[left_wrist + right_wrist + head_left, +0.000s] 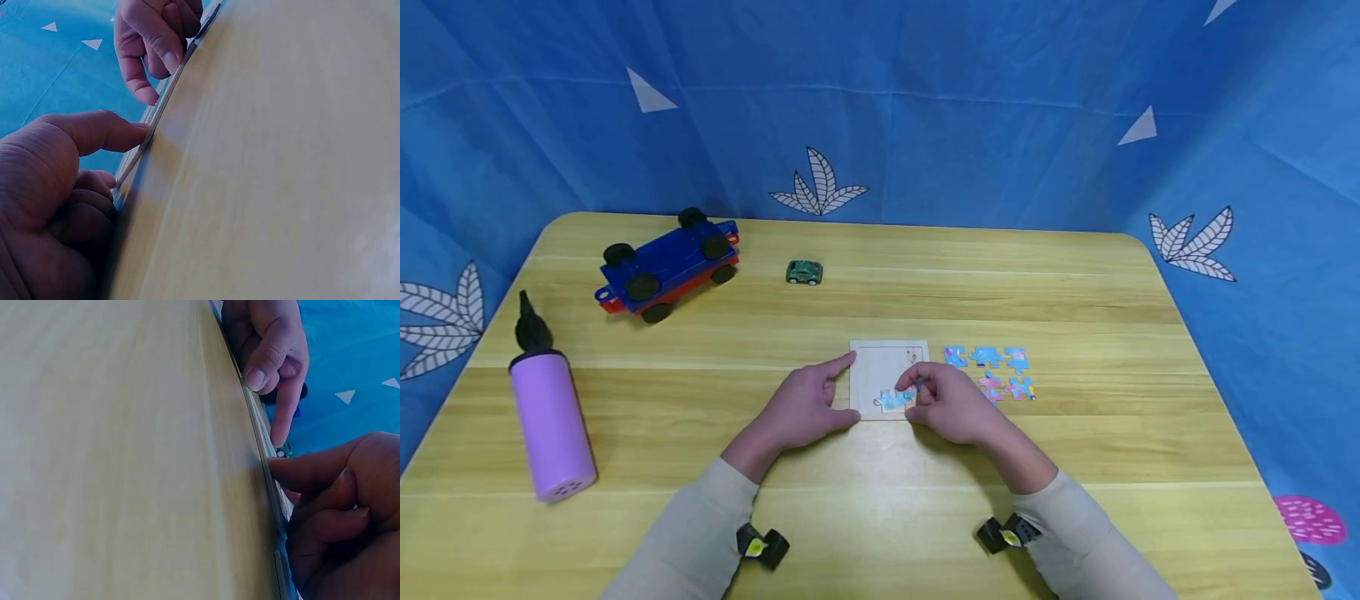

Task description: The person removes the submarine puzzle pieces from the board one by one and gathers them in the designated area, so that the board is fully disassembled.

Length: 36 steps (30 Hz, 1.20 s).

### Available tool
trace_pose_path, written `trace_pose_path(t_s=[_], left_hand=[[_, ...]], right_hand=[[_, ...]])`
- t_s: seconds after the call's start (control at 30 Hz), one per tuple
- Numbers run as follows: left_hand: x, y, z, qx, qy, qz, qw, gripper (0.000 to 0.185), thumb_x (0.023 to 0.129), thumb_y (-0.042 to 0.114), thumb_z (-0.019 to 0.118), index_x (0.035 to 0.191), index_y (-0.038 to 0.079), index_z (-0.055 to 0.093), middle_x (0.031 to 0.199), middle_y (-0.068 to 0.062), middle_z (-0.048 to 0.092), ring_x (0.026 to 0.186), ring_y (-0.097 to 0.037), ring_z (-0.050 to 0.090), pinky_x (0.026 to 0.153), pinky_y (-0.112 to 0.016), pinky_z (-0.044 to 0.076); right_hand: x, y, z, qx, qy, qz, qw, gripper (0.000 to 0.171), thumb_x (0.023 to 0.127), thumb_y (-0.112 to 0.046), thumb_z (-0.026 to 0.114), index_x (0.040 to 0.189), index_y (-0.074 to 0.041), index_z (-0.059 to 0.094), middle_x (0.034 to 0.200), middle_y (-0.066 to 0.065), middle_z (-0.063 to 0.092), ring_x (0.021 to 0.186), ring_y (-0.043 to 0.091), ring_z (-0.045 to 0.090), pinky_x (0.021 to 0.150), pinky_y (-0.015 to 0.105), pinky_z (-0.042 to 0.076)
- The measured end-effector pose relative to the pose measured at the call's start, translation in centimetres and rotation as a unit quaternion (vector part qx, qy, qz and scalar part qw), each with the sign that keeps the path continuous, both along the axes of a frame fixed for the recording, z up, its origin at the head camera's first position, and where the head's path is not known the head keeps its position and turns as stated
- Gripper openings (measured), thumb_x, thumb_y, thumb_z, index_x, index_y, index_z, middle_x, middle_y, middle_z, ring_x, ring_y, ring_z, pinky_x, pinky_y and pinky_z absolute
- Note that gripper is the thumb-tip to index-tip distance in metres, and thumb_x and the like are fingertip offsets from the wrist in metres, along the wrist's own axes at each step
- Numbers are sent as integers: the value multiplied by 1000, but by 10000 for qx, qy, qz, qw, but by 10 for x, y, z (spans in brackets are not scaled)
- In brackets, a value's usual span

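Observation:
A small pale puzzle board (883, 367) lies at the middle of the table. My left hand (842, 390) rests against its left side, the straight index finger along the edge and the thumb at the near corner. The left wrist view shows that thumb (115, 132) pressing the board's thin edge (164, 105). My right hand (913, 393) has curled fingers and pinches a light blue puzzle piece (893, 402) lying on the board's near edge. Several loose blue and pink pieces (988, 372) lie just right of the board.
A blue and red toy truck (666, 265) lies upside down at the back left, with a small green car (804, 272) to its right. A purple hand pump (550, 421) stands near the left edge. Blue patterned cloth walls surround the wooden table (1075, 450).

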<state>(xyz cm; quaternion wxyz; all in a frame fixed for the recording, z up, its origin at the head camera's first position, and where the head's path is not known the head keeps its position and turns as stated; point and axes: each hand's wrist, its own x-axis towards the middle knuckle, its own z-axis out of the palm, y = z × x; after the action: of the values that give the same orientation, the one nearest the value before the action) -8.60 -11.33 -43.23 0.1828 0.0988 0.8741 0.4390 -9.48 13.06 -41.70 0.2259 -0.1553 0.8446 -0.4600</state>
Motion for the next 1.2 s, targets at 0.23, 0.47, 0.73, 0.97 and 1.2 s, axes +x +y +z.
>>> trace_pose_path(t_s=[0.23,0.47,0.73,0.97,1.2], left_hand=[[0,0,0,-2,12,-12,10000,84,80,23,84,152,9,43,51,6,32,45,-10,26,51,-30,28],[0,-1,0,42,34,-21,10000,84,80,23,83,152,9,42,51,6,32,45,-10,26,51,-29,28],[0,-1,1,37,-34,17,10000,85,81,23,84,153,11,42,51,6,33,45,-11,27,50,-29,28],[0,-1,0,56,-17,-18,10000,85,80,23,84,153,10,42,51,6,33,45,-10,27,50,-29,28],[0,-1,0,43,22,-41,10000,85,80,23,83,153,10,42,51,6,33,44,-10,27,50,-29,28]], right_hand=[[-1,0,-2,-57,107,100,9999,26,83,6,73,104,-5,63,59,-4,39,54,11,38,75,38,43],[-1,1,-2,-84,122,131,9998,27,83,6,73,105,-5,63,60,-4,39,54,12,38,75,38,43],[-1,0,0,-48,-14,70,10000,33,84,0,76,113,-5,63,60,-5,41,54,10,39,80,39,45],[1,-3,2,211,256,176,9993,31,82,-5,80,107,-6,62,60,-6,45,53,9,40,75,36,46],[1,-4,2,300,309,208,9989,30,83,-5,80,104,-12,61,61,-6,45,55,8,42,72,37,45]])
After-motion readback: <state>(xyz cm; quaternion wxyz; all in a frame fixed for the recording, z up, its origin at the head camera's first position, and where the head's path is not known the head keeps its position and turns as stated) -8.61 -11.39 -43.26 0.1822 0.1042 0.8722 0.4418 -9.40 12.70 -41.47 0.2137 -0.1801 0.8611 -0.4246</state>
